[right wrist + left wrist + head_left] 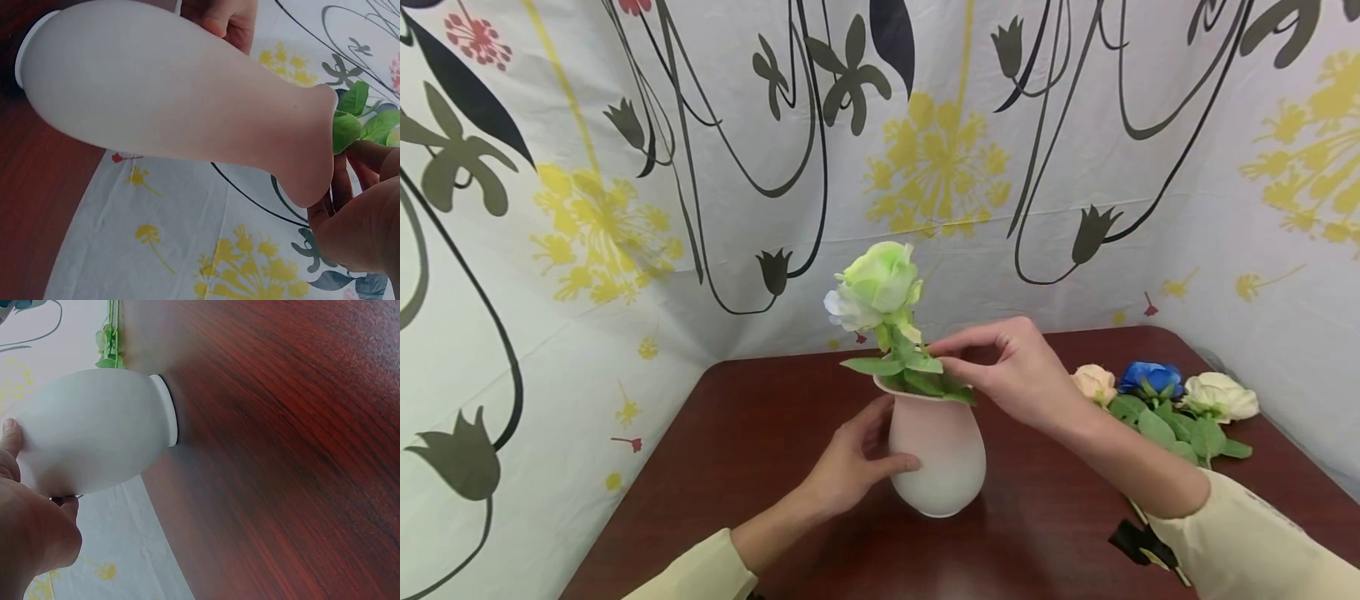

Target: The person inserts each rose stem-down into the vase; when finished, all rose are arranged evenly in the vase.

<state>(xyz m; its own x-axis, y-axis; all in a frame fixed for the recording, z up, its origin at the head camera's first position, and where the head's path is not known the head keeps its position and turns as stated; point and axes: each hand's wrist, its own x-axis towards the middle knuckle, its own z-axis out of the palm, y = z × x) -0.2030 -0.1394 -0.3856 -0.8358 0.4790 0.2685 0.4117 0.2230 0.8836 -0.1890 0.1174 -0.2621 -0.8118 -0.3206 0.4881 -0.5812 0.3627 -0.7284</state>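
A white-to-pale-pink vase (936, 454) stands upright on the table, narrow at the neck with a flared rim. My left hand (853, 458) holds its left side, thumb on the front and fingers behind; the left wrist view shows the same hand (40, 525) round the vase body (100, 428). A pale green and white artificial rose (880, 279) rises from the vase mouth, leaning left. At the rim, my right hand (1018, 375) pinches the rose near its leaves (350, 128). Inside the vase the lower stem is hidden.
More artificial roses lie on the right of the dark red-brown table (760, 433): a peach rose (1095, 384), a blue rose (1152, 379) and a cream rose (1221, 397). A black piece (1131, 542) lies by their stems, partly behind the right sleeve. Flower-patterned cloth (715, 217) hangs behind.
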